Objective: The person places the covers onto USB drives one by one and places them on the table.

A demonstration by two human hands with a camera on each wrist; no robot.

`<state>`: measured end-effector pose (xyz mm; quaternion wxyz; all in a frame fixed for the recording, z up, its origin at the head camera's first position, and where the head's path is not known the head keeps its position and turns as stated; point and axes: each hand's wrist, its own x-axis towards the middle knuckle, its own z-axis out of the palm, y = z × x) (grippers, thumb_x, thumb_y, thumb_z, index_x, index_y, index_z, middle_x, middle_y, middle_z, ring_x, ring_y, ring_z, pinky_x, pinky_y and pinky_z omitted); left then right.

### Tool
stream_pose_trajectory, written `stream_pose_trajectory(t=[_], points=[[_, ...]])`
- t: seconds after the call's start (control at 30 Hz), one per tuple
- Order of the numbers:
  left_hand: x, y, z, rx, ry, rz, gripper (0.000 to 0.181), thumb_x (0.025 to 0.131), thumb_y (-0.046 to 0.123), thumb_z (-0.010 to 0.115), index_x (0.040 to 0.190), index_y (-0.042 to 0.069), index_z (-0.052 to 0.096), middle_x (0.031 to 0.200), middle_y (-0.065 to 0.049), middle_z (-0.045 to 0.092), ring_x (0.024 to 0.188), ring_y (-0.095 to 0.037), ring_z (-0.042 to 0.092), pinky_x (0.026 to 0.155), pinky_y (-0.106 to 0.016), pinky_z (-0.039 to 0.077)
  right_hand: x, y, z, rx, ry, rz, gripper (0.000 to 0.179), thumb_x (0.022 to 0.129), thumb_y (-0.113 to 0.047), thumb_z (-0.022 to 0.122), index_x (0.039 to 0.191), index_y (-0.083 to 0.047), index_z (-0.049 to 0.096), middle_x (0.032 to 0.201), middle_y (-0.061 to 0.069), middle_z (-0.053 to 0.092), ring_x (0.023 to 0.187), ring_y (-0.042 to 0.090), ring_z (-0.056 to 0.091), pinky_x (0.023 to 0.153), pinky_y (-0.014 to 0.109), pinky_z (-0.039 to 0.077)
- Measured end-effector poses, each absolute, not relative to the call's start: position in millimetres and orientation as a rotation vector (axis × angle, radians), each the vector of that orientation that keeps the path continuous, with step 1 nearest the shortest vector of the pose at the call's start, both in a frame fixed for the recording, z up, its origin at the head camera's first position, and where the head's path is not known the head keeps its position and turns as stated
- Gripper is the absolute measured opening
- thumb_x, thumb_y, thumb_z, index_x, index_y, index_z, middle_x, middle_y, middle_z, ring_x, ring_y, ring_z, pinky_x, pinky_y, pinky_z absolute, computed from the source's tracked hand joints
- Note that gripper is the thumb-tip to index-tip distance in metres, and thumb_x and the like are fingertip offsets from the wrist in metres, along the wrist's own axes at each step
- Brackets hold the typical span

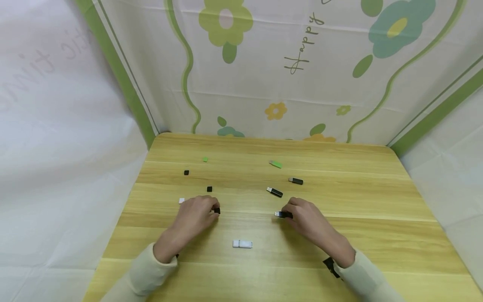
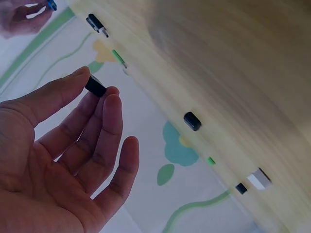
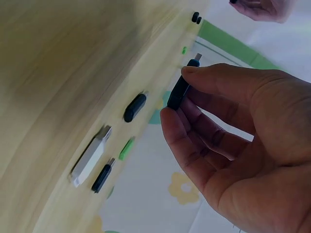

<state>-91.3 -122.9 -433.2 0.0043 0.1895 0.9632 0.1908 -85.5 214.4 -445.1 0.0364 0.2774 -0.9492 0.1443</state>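
My left hand [image 1: 196, 216] pinches a small black cap [image 2: 95, 86] between thumb and fingertips, above the wooden table. Opposite it, my right hand [image 1: 306, 218] holds a black USB stick [image 3: 179, 91] by its body, metal plug pointing toward the left hand. The hands are apart. Between them and nearer the front lies a white USB stick [image 1: 242, 244]. A white cap [image 1: 182, 201] sits just beside the left hand, partly covered by it in the head view. Beyond the right hand rests another black USB stick [image 1: 274, 192], its plug bare.
Farther back on the wooden table [image 1: 358, 184] are a third black USB stick [image 1: 296, 181] and a green USB stick [image 1: 276, 164]. On the left side lie a black cap [image 1: 209, 189], another black cap [image 1: 186, 172] and a green cap [image 1: 205, 159]. A printed curtain [image 1: 241, 79] hangs behind.
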Motion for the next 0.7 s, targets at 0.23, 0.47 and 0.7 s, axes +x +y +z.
stream_pose_trajectory(t=[0.23,0.47,0.7], points=[[-92,-113,-433,0.625,3.006,0.613,0.012,0.085,0.009,0.088,0.089,0.015,0.079,0.086,0.004,0.074,0.077,-0.012,0.067,0.065,-0.034,0.055,-88,203,-444,0.899,-2.887,0.445,0.024,0.075,0.001,0.094,0.095,-0.006,0.081,0.088,0.0,0.069,0.079,0.012,0.065,0.069,0.029,0.057],[-93,-103,-434,0.67,2.986,0.627,0.012,0.085,0.009,0.088,0.087,0.015,0.078,0.084,0.004,0.072,0.074,-0.01,0.064,0.063,-0.032,0.053,-89,192,-443,0.952,-2.869,0.462,0.021,0.078,-0.001,0.093,0.095,-0.005,0.082,0.089,0.001,0.07,0.079,0.012,0.064,0.068,0.027,0.056],[-93,-95,-437,0.73,2.993,0.635,0.011,0.085,0.01,0.087,0.086,0.016,0.078,0.084,0.005,0.072,0.075,-0.011,0.066,0.062,-0.032,0.053,-90,184,-444,0.993,-2.838,0.479,0.021,0.078,-0.001,0.093,0.095,-0.005,0.082,0.088,0.001,0.069,0.077,0.011,0.062,0.066,0.026,0.054]])
